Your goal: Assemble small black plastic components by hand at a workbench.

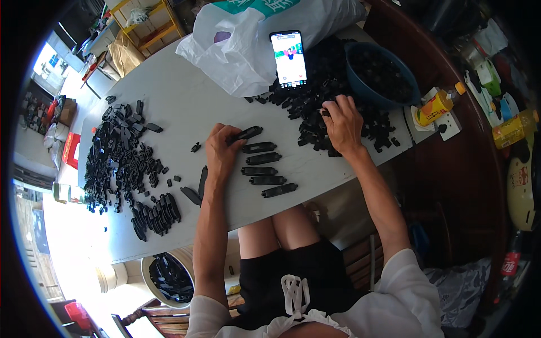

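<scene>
Currently listed on the grey worktop: one elongated black part, held by its near-left end between thumb and fingers of the left hand, at the far end of a column of five similar black parts. Right hand: lowered to the right-hand heap of small black pieces, fingers bent together; whether a piece is pinched cannot be told. Beyond the heap: a lit phone, a white plastic bag and a blue bowl filled with dark pieces. To the left: a second heap of black pieces, with slim curved parts stacked nearer. Handling, as judged: the elongated part is likely light, stiff plastic, slightly slippery; its narrow end tips may be fragile. Best gripped across the long sides at mid-body.
</scene>
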### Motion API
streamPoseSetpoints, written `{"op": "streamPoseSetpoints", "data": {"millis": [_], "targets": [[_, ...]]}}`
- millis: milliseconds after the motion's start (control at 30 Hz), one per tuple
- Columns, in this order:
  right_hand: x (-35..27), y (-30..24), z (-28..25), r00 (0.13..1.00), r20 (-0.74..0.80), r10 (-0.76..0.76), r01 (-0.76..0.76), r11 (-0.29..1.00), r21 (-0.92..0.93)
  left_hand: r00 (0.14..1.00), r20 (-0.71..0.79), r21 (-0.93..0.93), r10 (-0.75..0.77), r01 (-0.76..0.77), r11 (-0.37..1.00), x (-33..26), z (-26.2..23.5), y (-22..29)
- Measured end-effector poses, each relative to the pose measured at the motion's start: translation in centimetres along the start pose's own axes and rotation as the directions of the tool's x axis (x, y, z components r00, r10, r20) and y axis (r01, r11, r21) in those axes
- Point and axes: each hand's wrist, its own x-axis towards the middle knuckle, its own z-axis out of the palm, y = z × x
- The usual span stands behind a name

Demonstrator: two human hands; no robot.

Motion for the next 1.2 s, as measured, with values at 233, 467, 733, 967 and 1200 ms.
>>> {"op": "streamPoseSetpoints", "data": {"millis": [233,467,733,967,1200], "targets": [[1.1,0.1,-0.5,0.988,0.139,-0.068,0.079,0.994,-0.075,1.0,0.004,0.001,-0.009,0.009,1.0,0.0,0.1,0.0],[1.8,0.2,-2.1,0.95,0.289,-0.122,0.139,0.989,-0.04,1.0,0.0,-0.001,0.004,-0.004,1.0,0.0,0.1,-0.4],[3.1,0.5,-2.5,0.828,0.537,0.158,-0.332,0.912,0.243,1.0,-0.003,-0.028,0.006,-0.006,1.0,-0.1,0.1,-0.5],[3.6,0.9,-2.7,0.821,0.519,0.237,-0.493,0.753,0.436,1.0,-0.004,-0.038,-0.002,0.002,0.999,-0.1,0.1,-0.3],[2.8,0.9,-0.7,0.859,0.394,0.325,-0.492,0.736,0.465,1.0,-0.01,-0.04,-0.001,0.0,0.999,0.0,0.4,-0.4]]}}
